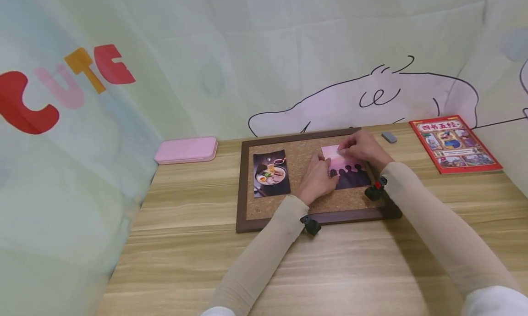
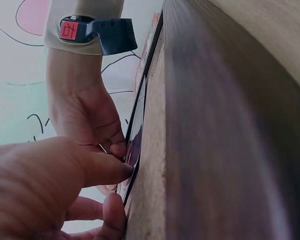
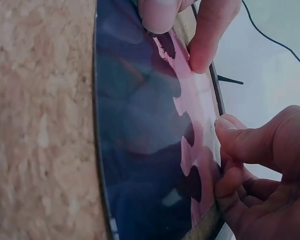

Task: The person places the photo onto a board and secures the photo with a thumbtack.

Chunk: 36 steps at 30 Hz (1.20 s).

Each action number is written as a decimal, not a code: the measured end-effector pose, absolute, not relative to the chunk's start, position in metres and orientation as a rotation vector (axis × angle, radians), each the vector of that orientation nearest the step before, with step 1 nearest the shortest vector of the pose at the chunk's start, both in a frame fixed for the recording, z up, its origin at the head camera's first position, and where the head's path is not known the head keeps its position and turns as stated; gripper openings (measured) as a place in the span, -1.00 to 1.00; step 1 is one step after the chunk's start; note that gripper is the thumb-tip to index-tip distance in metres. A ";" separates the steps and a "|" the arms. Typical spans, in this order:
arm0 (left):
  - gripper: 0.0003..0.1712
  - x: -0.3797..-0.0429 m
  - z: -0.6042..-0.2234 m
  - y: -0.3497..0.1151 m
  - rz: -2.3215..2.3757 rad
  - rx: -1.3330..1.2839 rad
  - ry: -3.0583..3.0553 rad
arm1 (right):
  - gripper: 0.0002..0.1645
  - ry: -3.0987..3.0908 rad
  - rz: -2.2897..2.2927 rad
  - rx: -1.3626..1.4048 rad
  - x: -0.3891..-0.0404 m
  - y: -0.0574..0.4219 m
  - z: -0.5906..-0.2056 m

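A sunset photo (image 1: 350, 171) with dark silhouetted heads lies on a cork board (image 1: 268, 210) with a dark brown frame. My left hand (image 1: 317, 180) rests on the photo's left side; its fingertips press the print against the cork. At the photo's upper part, my right hand (image 1: 363, 148) pinches a small pushpin (image 3: 216, 122) between thumb and forefinger, mostly hidden by the fingertips. In the left wrist view the photo (image 2: 136, 135) bows slightly off the cork. Left of both hands, a photo of a ramen bowl (image 1: 270, 174) is on the board, a small shiny dot near its top.
A pink case (image 1: 186, 150) lies at the table's back left. Behind the board's right corner is a small grey block (image 1: 389, 137). A red illustrated book (image 1: 455, 144) lies at the back right. A printed curtain (image 1: 288, 54) hangs along the table's back and left edges.
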<state>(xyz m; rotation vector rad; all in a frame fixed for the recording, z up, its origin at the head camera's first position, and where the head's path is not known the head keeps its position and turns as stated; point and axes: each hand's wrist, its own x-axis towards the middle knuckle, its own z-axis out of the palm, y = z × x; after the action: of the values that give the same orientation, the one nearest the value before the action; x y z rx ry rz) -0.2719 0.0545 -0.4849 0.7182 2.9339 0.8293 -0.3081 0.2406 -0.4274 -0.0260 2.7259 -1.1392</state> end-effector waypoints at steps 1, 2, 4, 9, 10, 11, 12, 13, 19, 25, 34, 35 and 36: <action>-0.46 -0.272 -0.485 0.055 0.831 0.720 2.930 | -0.71 2.722 -1.147 -0.028 -0.309 0.241 -0.428; -0.45 -0.272 -0.485 0.055 0.836 0.719 2.926 | -0.71 2.723 -1.154 -0.032 -0.309 0.242 -0.429; -0.44 -0.273 -0.486 0.055 0.838 0.720 2.924 | -0.72 2.737 -1.154 -0.053 -0.310 0.242 -0.431; -0.39 -0.274 -0.489 0.056 0.853 0.718 2.929 | -0.75 2.757 -1.143 -0.060 -0.313 0.241 -0.434; -0.37 -0.274 -0.489 0.056 0.855 0.717 2.930 | -0.75 2.754 -1.140 -0.052 -0.313 0.241 -0.433; -0.36 -0.273 -0.489 0.056 0.854 0.714 2.928 | -0.75 2.750 -1.138 -0.045 -0.313 0.241 -0.433; -0.34 -0.273 -0.489 0.056 0.852 0.711 2.927 | -0.74 2.747 -1.133 -0.037 -0.314 0.241 -0.433; -0.34 -0.273 -0.488 0.055 0.856 0.710 2.926 | -0.74 2.741 -1.131 -0.031 -0.314 0.240 -0.433; -0.33 -0.271 -0.487 0.055 0.861 0.692 2.916 | -0.71 2.722 -1.115 -0.048 -0.314 0.240 -0.431; -0.36 -0.273 -0.489 0.056 0.869 0.696 2.909 | -0.65 2.679 -1.116 0.006 -0.316 0.241 -0.428; -0.35 -0.272 -0.487 0.055 0.870 0.675 2.901 | -0.64 2.678 -1.087 0.065 -0.317 0.238 -0.425; -0.34 -0.271 -0.487 0.055 0.877 0.668 2.891 | -0.65 2.679 -1.088 0.068 -0.318 0.238 -0.425; -0.34 -0.271 -0.486 0.055 0.882 0.662 2.883 | -0.66 2.681 -1.087 0.074 -0.317 0.238 -0.425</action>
<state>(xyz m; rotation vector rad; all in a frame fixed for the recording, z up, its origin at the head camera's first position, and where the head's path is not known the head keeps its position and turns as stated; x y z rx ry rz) -0.2710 0.0554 -0.4857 0.6619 2.8825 0.8824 -0.3174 0.2379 -0.4249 0.0739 2.6814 -1.0874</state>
